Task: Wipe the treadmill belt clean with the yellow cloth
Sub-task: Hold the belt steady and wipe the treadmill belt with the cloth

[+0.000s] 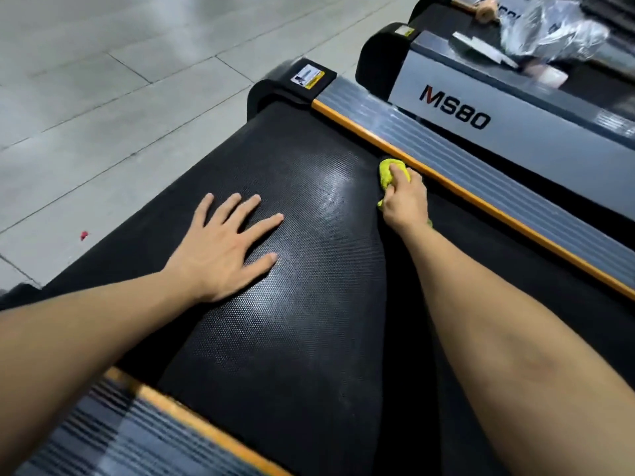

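The black textured treadmill belt [309,304] fills the middle of the head view. My right hand [405,197] is closed on a bunched yellow cloth [386,171] and presses it onto the belt right beside the orange strip of the right side rail. Most of the cloth is hidden under the hand. My left hand [223,245] lies flat on the belt with its fingers spread and holds nothing.
Grey ribbed side rails with orange edges run along the right [481,176] and the near left [137,434]. A second treadmill marked MS80 [457,108] stands to the right, with plastic wrap [549,29] and loose parts on it. Grey tiled floor [120,80] lies beyond.
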`<state>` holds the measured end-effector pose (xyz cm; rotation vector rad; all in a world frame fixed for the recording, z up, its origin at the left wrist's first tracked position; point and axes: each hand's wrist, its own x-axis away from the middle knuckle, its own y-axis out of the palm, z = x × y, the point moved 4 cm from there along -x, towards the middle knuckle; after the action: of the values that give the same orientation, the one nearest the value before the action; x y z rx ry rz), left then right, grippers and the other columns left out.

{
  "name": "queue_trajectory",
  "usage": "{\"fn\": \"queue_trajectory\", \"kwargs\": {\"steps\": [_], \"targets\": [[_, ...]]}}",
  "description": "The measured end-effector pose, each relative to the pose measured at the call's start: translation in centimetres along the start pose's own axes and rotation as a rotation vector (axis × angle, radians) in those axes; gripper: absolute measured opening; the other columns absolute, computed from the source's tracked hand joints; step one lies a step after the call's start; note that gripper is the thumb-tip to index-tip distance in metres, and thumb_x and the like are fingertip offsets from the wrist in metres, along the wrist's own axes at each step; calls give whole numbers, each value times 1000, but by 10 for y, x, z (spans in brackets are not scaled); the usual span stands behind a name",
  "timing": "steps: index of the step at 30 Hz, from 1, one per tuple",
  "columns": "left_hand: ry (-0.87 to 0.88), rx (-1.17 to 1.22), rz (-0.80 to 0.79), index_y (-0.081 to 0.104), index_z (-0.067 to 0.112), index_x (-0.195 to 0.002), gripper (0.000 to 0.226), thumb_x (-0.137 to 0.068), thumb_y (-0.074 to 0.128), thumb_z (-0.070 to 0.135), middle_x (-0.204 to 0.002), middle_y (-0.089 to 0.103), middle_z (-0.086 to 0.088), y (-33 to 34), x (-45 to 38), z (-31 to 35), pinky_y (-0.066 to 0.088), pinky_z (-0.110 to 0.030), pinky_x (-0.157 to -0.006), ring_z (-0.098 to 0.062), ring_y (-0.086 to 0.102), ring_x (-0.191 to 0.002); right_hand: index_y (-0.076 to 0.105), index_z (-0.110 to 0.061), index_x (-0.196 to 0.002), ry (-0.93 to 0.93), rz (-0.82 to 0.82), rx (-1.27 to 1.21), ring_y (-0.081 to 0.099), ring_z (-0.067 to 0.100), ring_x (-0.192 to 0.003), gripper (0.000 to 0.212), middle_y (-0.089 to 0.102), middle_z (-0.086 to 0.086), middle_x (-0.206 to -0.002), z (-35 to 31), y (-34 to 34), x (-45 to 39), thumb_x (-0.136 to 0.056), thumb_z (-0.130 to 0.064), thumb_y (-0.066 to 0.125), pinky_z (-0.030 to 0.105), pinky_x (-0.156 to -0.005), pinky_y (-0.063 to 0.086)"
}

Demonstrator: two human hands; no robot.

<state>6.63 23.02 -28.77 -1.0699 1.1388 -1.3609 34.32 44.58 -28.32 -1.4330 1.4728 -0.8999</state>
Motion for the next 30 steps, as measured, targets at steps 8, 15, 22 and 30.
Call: {"fn": "queue_trajectory", "kwargs": {"steps": [8,15,22,30], "targets": [[-15,-25,1,10,49,-158,68,-95,17,73,-170,14,-2,4,0,1,1,-58,-125,-27,9,-157,53,-16,-135,-68,122,-1,45,42,-121,41,46,20,-137,-16,3,-11,-94,-18,48,49,-102,40],[-9,-7,-12,8,50,-158,68,-94,10,75,-170,14,0,1,2,1,3,-58,-125,-26,9,-157,45,-22,-142,-309,-138,89,46,41,-122,49,42,20,-140,-150,53,-54,-93,-20,50,45,-100,43],[5,4,-13,7,53,-156,66,-95,16,75,-170,15,4,-3,4,-2,4,-54,-126,-22,10,-157,49,-27,-143,-428,-150,-56,40,35,-135,46,38,12,-152,-159,64,-62,-97,-24,44,47,-109,39],[47,29,-15,10,45,-159,70,-96,21,72,-170,12,2,-4,21,-25,5,-46,-127,-19,4,-158,61,-21,-129,100,226,-24,49,38,-120,39,53,14,-135,-7,-3,8,-92,-21,50,49,-100,40]]}}
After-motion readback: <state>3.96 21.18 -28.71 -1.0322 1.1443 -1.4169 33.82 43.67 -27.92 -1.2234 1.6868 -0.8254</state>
